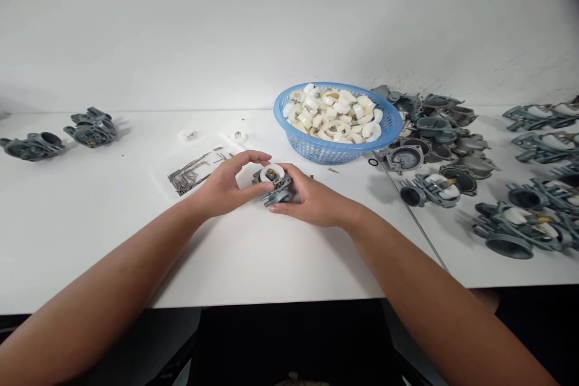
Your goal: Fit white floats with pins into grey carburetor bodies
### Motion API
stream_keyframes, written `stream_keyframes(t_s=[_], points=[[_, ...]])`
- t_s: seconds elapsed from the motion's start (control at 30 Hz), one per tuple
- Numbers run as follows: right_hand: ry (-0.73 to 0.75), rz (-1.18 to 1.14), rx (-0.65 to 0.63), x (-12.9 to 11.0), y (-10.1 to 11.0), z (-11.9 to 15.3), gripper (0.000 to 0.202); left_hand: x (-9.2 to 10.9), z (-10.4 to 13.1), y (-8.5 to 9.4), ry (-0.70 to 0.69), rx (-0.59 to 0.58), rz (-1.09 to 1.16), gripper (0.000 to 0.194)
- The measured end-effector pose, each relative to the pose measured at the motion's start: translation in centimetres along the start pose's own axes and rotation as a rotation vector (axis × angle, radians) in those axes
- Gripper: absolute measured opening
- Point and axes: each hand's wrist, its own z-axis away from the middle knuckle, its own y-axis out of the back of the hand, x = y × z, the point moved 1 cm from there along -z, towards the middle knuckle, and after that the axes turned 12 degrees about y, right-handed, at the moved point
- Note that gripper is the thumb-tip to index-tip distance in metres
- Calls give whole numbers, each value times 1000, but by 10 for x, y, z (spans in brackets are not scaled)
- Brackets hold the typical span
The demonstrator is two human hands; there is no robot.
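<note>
A grey metal carburetor body is held low over the white table between my two hands. On its upper side sits a white float, with a small brass part in the middle. My left hand curves around the left side, its thumb pressed on the carburetor and its index finger arched over the back. My right hand grips the right side, thumb at the front. Its other fingers are partly hidden behind the body.
Behind stands a blue basket heaped with white floats. Thin metal pins lie in a clear tray at the left, near two loose floats. Several carburetors and float bowls crowd the right; two carburetors sit far left.
</note>
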Motion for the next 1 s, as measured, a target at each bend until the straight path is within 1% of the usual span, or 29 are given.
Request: stream_keyframes(t_s=[0.07, 0.17, 0.3, 0.4, 0.57, 0.63, 0.73, 1.0], points=[[-13, 35, 45, 2, -2, -1, 77, 1, 0, 0, 13, -2, 12, 49], [-22, 100, 94, 4, -5, -2, 86, 4, 0, -2, 21, -14, 21, 51], [-23, 177, 105, 2, -6, -2, 90, 9, 2, -5, 15, 30, -3, 48], [-11, 189, 105, 1, -6, -2, 86, 14, 4, -9, 25, 69, -27, 45], [23, 211, 130, -1, -6, -2, 78, 22, 6, -14, 131, 136, -40, 44], [25, 213, 133, -3, -7, -2, 74, 24, 7, -14, 150, 148, -35, 44], [14, 206, 121, -5, -6, -2, 69, 24, 7, -13, 153, 129, -23, 42], [7, 207, 113, -7, -6, -3, 68, 24, 7, -10, 135, 89, 8, 32]])
